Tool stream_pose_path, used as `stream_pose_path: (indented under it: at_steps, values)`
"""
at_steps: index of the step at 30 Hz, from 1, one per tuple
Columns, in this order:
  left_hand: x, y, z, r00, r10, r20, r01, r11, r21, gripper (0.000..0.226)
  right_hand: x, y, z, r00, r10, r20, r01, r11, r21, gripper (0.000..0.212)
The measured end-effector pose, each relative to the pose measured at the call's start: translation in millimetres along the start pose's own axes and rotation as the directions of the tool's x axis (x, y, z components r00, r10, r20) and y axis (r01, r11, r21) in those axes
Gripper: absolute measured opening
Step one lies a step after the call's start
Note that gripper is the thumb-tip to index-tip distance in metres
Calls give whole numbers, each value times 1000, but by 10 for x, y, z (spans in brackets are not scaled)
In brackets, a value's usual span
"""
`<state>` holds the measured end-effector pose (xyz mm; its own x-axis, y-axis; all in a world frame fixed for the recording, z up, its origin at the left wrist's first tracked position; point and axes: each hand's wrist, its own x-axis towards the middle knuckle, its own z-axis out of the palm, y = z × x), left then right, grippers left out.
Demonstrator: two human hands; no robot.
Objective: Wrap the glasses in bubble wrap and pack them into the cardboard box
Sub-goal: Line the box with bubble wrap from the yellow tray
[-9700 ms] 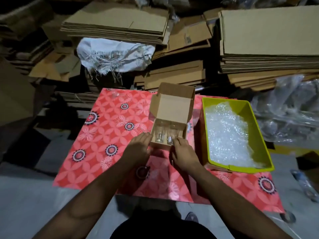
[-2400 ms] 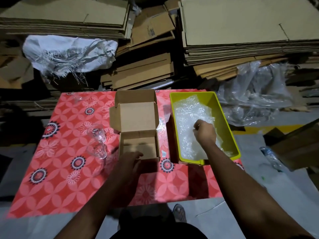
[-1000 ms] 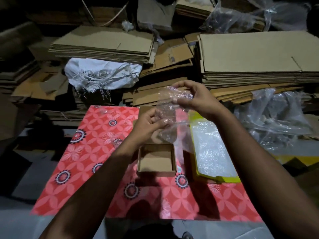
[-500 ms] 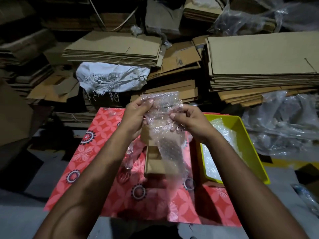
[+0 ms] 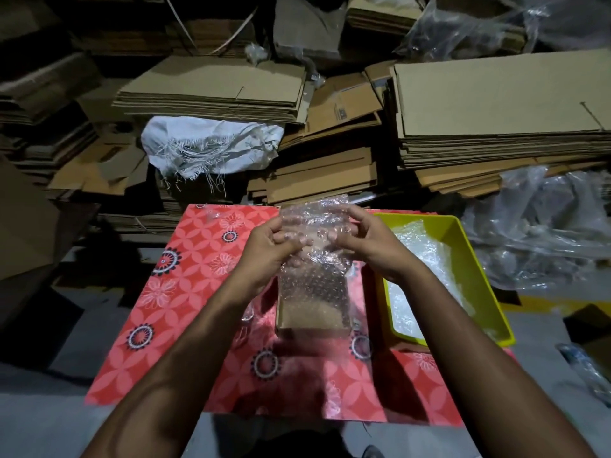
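Both hands are holding a bubble wrap sheet up over the box at frame centre.

The left hand [image 5: 267, 246] and right hand [image 5: 370, 242] are each keeping a closed grip on the wrap [image 5: 314, 259], which is hanging over the box [image 5: 310, 320] on the red surface [image 5: 185, 292]; a glass [image 5: 248, 314] is lying just left of the box, a yellow bin [image 5: 476, 259] at right.

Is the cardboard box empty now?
Looks empty: bare floor of the cardboard box shows through the bubble wrap hanging over it.
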<state>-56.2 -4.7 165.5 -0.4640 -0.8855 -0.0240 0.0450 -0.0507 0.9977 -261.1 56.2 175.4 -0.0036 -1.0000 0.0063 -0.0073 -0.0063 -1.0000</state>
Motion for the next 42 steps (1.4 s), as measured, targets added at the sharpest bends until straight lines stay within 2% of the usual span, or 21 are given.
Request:
stream_pose_path:
  at_steps: [3,5,7,9,11,14,16,18,20,22,25,28,32,37,40,42]
  values:
    - [45,12,-12,991,87,-98,-79,993,90,24,-30,111,-7,994,67,88,-61,996,-63,47]
    - [72,26,-32,987,119,-109,-109,989,98,23,-45,126,-5,995,40,87,-36,998,-41,43]
    - [86,33,-31,981,154,-118,-145,986,78,18,-71,64,1,996,-7,94,8,1000,-9,53]
    - [88,26,-28,973,180,-144,-175,983,48,24,-67,30,0,995,-21,99,21,1000,3,62]
    - [74,24,-17,977,164,-139,-164,986,13,35,-25,44,13,997,-29,69,34,997,-71,58]
    - [28,-20,-27,992,85,-92,-88,996,-25,60,37,106,-27,986,-159,-57,145,968,-203,53]
    - [13,-72,-60,987,153,-43,-152,988,28,49,25,82,-49,962,-253,-101,231,955,-189,42]
    - [17,-95,-76,974,222,-37,-219,974,57,49,16,58,-64,956,-278,-94,266,956,-125,29]
    - [41,-60,-55,963,263,-55,-258,963,84,46,9,63,-68,962,-259,-91,252,964,-82,30]
    - [65,-4,-17,956,289,-54,-283,954,96,44,-6,36,-78,968,-249,-41,245,965,-96,43]
    - [141,-10,-18,963,260,-67,-264,963,-49,46,-31,-15,-93,968,-251,1,247,952,-181,60]
    - [209,-51,-48,984,176,-36,-180,964,-194,40,-11,-26,-86,972,-233,-21,228,964,-134,65]
    - [235,-51,-26,989,147,2,-144,970,-197,48,60,-21,-104,937,-346,-39,335,925,-178,45]
    - [245,50,-8,979,203,20,-189,940,-283,64,88,-19,-179,930,-365,-44,340,900,-271,41]
    - [319,17,-107,976,217,26,-188,895,-405,56,130,-36,-221,924,-366,-108,319,897,-306,47]
    - [386,-43,-197,981,192,-22,-176,836,-519,48,167,-68,-273,920,-369,-131,318,899,-302,45]
